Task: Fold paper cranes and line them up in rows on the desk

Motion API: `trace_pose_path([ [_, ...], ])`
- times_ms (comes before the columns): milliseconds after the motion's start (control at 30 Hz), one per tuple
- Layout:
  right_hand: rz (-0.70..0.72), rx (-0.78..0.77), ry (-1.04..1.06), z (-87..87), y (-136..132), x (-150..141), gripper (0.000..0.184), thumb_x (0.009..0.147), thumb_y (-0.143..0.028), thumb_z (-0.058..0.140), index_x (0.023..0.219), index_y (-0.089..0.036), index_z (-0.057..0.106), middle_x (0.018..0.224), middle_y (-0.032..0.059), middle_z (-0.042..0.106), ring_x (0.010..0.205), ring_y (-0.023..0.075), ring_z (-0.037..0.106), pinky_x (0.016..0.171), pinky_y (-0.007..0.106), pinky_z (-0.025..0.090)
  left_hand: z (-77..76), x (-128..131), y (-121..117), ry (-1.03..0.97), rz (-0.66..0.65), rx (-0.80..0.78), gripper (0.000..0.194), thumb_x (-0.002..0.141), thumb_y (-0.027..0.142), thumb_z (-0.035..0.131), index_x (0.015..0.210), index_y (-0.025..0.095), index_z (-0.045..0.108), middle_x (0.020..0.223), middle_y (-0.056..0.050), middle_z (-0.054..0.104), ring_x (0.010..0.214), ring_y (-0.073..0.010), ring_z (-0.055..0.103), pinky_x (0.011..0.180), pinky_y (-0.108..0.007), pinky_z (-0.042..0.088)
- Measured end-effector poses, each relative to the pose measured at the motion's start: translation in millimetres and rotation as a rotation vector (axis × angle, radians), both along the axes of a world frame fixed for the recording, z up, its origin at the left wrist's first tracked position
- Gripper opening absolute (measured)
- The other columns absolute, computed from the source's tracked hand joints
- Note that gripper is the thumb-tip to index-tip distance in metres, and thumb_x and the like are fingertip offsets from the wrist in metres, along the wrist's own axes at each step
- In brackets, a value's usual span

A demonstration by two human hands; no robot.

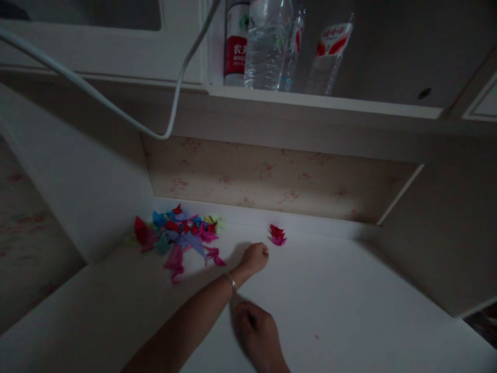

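My left hand (255,258), with a bracelet (230,283) on its wrist, is closed just above the white desk top; its fingertips are turned away, so anything inside them is hidden. Nearer to me, my right hand (261,332) is curled into a loose fist with nothing visible in it. A small group of red and pink folded paper pieces (278,235) sits just beyond my left hand, apart from it. To the left lies a heap of colourful folded paper figures (186,238), some shaped like cranes.
A shelf (326,103) overhangs the desk (341,295), bearing clear plastic bottles (267,46) and a red-labelled container (235,52). A white cable (116,109) hangs in front at upper left. Side panels (81,171) flank the desk, with flowered wallpaper (248,173) behind.
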State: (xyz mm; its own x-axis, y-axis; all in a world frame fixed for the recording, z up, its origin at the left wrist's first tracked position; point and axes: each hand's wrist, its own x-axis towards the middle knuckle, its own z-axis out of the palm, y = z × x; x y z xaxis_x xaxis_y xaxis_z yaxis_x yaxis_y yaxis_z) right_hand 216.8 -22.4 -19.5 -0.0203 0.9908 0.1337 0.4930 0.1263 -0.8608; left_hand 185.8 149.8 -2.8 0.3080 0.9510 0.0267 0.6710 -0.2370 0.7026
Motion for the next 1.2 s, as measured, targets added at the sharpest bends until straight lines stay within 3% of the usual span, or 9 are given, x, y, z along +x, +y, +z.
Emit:
trace_pose_path([
  [233, 0.039, -0.001, 0.017, 0.4, -2.8, -0.7, 0.029, 0.087, -0.031, 0.044, 0.078, -0.019, 0.069, 0.071, 0.0013, 0.067, 0.067, 0.0177, 0.059, 0.061, 0.023, 0.041, -7.8, -106.4, -85.7, -0.194, 0.022, -0.08, 0.025, 0.076, 0.015, 0.048, 0.091, 0.015, 0.067, 0.079, -0.003, 0.069, 0.062, -0.0122, 0.062, 0.058, -0.021, 0.047],
  [367, 0.02, 0.008, -0.013, 0.8, -4.6, -2.8, 0.029, 0.087, -0.033, 0.045, 0.083, -0.02, 0.071, 0.076, 0.0024, 0.07, 0.068, 0.0185, 0.061, 0.064, 0.025, 0.043, -16.6, -163.0, -132.0, -0.413, 0.071, -0.216, 0.017, 0.074, 0.025, 0.052, 0.082, 0.015, 0.064, 0.065, 0.003, 0.059, 0.045, -0.0076, 0.047, 0.045, -0.019, 0.035],
  [467, -0.001, 0.005, -0.031, 1.0, -6.5, -4.6, 0.03, 0.086, -0.036, 0.046, 0.083, -0.02, 0.072, 0.076, 0.0031, 0.07, 0.067, 0.0193, 0.062, 0.063, 0.025, 0.044, -16.9, -189.0, -147.1, -0.56, 0.165, -0.323, 0.018, 0.07, 0.032, 0.058, 0.078, 0.016, 0.062, 0.058, 0.006, 0.049, 0.043, -0.0058, 0.036, 0.043, -0.019, 0.027],
  [600, -0.007, 0.019, -0.084, 1.5, -9.3, -6.7, 0.031, 0.086, -0.036, 0.045, 0.08, -0.021, 0.071, 0.074, 0.0028, 0.07, 0.068, 0.02, 0.063, 0.062, 0.026, 0.043, -12.4, -197.3, -144.5, -0.663, 0.193, -0.382, 0.02, 0.066, 0.031, 0.06, 0.079, 0.016, 0.061, 0.059, 0.007, 0.048, 0.044, -0.005, 0.031, 0.043, -0.02, 0.021],
  [867, -0.028, 0.048, -0.203, 3.6, -13.4, -12.2, 0.031, 0.087, -0.035, 0.043, 0.079, -0.023, 0.07, 0.079, 0.003, 0.071, 0.072, 0.0197, 0.064, 0.065, 0.025, 0.043, -20.0, -196.1, -138.6, -0.586, 0.101, -0.345, 0.017, 0.069, 0.027, 0.055, 0.079, 0.017, 0.065, 0.061, 0.006, 0.049, 0.049, -0.0071, 0.034, 0.047, -0.02, 0.024],
  [1200, -0.018, 0.054, -0.243, 11.2, -16.6, -17.4, 0.03, 0.089, -0.033, 0.043, 0.083, -0.024, 0.071, 0.082, 0.0034, 0.072, 0.073, 0.0192, 0.065, 0.066, 0.025, 0.042, -6.6, -193.7, -143.5, -0.522, 0.069, -0.292, 0.017, 0.068, 0.028, 0.056, 0.078, 0.018, 0.067, 0.07, 0.003, 0.059, 0.067, -0.0135, 0.05, 0.062, -0.022, 0.036],
])
